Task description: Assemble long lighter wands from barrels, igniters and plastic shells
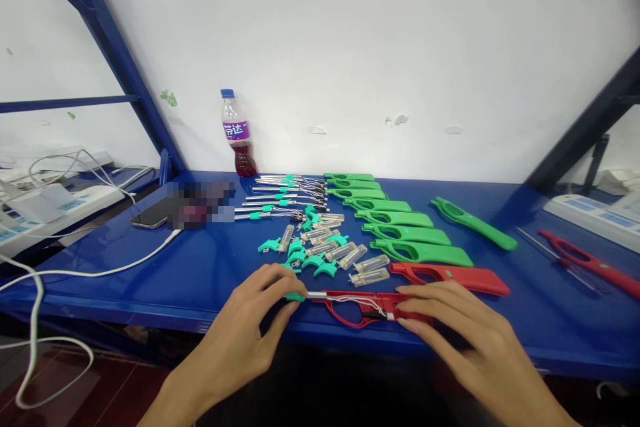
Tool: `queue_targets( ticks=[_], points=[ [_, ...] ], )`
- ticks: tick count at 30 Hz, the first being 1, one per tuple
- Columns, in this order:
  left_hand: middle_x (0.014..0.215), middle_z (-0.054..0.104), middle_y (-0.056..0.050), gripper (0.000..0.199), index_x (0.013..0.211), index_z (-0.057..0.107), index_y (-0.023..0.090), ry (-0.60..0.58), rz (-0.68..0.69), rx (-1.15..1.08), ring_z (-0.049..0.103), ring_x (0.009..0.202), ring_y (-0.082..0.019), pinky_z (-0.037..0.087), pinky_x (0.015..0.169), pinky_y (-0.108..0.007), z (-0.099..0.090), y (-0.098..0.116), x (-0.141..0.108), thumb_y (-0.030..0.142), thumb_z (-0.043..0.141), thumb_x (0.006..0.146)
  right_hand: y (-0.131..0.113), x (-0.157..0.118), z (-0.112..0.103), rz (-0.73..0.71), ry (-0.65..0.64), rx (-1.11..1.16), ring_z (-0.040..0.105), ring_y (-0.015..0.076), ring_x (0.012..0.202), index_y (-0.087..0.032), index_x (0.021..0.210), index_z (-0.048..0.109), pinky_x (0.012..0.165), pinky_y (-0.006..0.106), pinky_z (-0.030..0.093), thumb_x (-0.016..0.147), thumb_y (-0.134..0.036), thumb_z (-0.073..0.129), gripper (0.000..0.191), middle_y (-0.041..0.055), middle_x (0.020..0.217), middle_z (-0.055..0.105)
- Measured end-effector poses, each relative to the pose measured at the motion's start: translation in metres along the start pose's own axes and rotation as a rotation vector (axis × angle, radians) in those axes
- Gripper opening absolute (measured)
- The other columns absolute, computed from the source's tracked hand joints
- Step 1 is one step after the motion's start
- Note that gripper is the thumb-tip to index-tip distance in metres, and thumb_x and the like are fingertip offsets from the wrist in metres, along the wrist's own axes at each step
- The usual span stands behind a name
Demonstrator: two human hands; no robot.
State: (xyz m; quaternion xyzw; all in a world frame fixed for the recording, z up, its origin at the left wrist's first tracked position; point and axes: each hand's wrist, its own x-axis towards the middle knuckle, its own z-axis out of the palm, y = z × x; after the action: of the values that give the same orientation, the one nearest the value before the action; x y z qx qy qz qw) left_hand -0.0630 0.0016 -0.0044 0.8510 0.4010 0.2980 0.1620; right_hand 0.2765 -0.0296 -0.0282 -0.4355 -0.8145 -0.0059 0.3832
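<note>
My left hand [250, 327] is pinching the metal tube [313, 295] while my right hand [460, 327] is pressing the open red shell [365, 307] flat at the table [200, 280] edge; its long axis runs left-right between them. Green shells [400, 233] are lying beyond.

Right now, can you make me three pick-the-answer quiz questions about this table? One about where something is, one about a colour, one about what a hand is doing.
1. Where is the bottle?
A. by the wall
B. at the front edge
C. on the floor

2. What colour is the open shell between the hands?
A. green
B. red
C. yellow

3. What is the left hand doing?
A. lying flat, holding nothing
B. holding the phone
C. pinching the metal tube

Answers:
1 A, it stands at the back of the table against the white wall.
2 B, the shell is red, unlike the green row behind.
3 C, its fingers close on the tube's teal end, while the right hand presses the shell.
</note>
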Motion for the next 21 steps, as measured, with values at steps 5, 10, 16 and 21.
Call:
queue_targets(
  ticks=[5, 10, 16, 21],
  points=[
    [0.124, 0.063, -0.001, 0.033, 0.138, 0.060, 0.037, -0.018, 0.002, 0.038, 0.064, 0.112, -0.017, 0.053, 0.097, -0.033, 0.0009, -0.0045, -0.0016, 0.022, 0.048, 0.111, 0.0005, 0.0002, 0.0005, -0.007, -0.006, -0.011, 0.074, 0.0185, 0.106, -0.034, 0.113, 0.075, 0.099, 0.033, 0.055, 0.105, -0.039, 0.068, 0.011, -0.0052, 0.115, 0.079],
    [0.121, 0.061, -0.003, 0.036, 0.137, 0.063, 0.036, -0.057, 0.023, 0.043, 0.062, 0.107, -0.017, 0.053, 0.092, -0.034, 0.0010, -0.0046, -0.0024, 0.021, 0.042, 0.113, -0.0011, 0.0009, -0.0002, -0.006, 0.012, -0.004, 0.075, 0.0199, 0.104, -0.033, 0.109, 0.077, 0.095, 0.034, 0.058, 0.105, -0.039, 0.068, 0.012, -0.0034, 0.112, 0.080],
    [0.122, 0.061, -0.004, 0.039, 0.141, 0.061, 0.037, -0.057, 0.034, 0.073, 0.060, 0.108, -0.019, 0.053, 0.091, -0.035, 0.0013, -0.0052, -0.0007, 0.019, 0.042, 0.112, -0.0036, 0.0043, -0.0014, 0.005, 0.018, 0.000, 0.077, 0.0231, 0.099, -0.032, 0.105, 0.080, 0.090, 0.037, 0.062, 0.104, -0.040, 0.068, 0.015, 0.0005, 0.109, 0.082],
    [0.123, 0.061, -0.004, 0.041, 0.143, 0.059, 0.037, -0.049, 0.052, 0.080, 0.059, 0.109, -0.019, 0.052, 0.091, -0.035, 0.0009, -0.0058, -0.0006, 0.016, 0.043, 0.112, -0.0039, 0.0046, -0.0007, -0.001, 0.022, -0.003, 0.077, 0.0225, 0.099, -0.031, 0.105, 0.079, 0.090, 0.037, 0.061, 0.104, -0.039, 0.068, 0.014, 0.0000, 0.109, 0.081]
  ],
)
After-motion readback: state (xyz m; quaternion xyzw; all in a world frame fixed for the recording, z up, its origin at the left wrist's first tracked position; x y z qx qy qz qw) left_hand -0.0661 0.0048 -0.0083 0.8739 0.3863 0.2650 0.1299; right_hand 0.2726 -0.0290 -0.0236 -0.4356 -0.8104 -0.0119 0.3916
